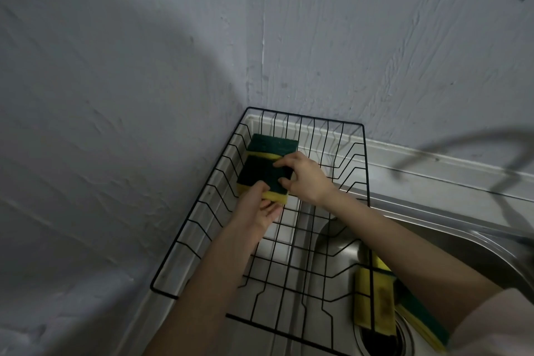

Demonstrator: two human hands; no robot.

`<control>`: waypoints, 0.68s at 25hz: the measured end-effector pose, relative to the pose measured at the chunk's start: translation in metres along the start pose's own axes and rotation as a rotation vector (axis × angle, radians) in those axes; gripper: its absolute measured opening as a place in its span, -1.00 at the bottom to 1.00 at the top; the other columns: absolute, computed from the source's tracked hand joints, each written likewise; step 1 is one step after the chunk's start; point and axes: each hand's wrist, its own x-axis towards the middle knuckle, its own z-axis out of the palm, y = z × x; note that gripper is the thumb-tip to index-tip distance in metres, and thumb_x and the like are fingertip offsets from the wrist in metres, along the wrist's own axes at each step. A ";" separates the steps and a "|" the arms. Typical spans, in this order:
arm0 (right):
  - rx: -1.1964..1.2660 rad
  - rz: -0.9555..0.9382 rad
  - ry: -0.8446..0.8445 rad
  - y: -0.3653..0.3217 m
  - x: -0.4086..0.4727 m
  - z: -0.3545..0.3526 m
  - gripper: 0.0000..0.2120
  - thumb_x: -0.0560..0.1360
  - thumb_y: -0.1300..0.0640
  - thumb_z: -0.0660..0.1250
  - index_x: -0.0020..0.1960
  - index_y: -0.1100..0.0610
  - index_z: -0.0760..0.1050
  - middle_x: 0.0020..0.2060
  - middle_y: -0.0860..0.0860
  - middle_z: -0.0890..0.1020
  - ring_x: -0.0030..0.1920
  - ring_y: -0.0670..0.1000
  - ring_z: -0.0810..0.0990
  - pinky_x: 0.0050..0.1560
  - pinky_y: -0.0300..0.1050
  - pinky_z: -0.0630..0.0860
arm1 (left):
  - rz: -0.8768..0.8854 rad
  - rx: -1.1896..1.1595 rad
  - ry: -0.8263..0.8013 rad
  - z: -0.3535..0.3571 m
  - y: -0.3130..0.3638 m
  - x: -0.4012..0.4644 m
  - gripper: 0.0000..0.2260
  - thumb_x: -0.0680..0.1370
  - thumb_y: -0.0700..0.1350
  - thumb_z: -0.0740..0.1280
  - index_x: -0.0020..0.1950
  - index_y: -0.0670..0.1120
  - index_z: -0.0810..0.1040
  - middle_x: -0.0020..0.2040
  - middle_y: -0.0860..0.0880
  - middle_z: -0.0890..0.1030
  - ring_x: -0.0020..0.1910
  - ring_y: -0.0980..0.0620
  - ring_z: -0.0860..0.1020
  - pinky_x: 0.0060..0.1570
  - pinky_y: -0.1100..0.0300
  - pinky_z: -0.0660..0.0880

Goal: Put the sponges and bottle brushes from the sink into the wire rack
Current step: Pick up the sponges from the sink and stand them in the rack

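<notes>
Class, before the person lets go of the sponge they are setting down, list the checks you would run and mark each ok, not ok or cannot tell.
1. Held sponge is inside the wire rack: ok.
2. It sits beside the sponge already in the rack, by the far corner: ok.
3. Left hand and right hand both grip it: ok.
4. It rests flat on the rack floor: cannot tell, the hands hide its underside.
5. Sink cleared of sponges: not ok, sponges in the sink remain near the drain.
6. Bottle brushes accounted for: cannot tell, none in view.
</notes>
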 end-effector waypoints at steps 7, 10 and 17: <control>-0.047 -0.069 0.082 0.001 -0.003 0.008 -0.67 0.49 0.26 0.26 0.25 0.16 0.45 0.27 0.13 0.44 0.30 0.12 0.34 0.29 -0.16 0.26 | 0.027 -0.018 -0.014 -0.002 -0.005 0.004 -0.88 0.53 -0.27 0.14 0.05 -0.25 0.38 0.14 -0.25 0.41 0.18 -0.14 0.43 0.22 0.10 0.38; -0.084 -0.107 0.053 0.003 -0.002 0.008 -0.69 0.50 0.24 0.25 0.25 0.14 0.46 0.28 0.11 0.48 0.31 0.11 0.36 0.31 -0.16 0.25 | 0.043 -0.007 0.010 -0.003 -0.006 0.002 -0.92 0.54 -0.27 0.13 -0.04 -0.25 0.39 0.11 -0.23 0.43 0.25 -0.14 0.43 0.17 0.12 0.39; -0.079 -0.114 0.051 0.004 -0.002 0.008 -0.70 0.50 0.25 0.25 0.23 0.18 0.47 0.27 0.12 0.50 0.30 0.09 0.42 0.32 -0.18 0.29 | 0.066 0.019 0.010 -0.004 -0.005 -0.001 -0.91 0.54 -0.27 0.13 -0.13 -0.22 0.40 -0.05 -0.18 0.46 0.33 -0.14 0.41 0.16 0.12 0.38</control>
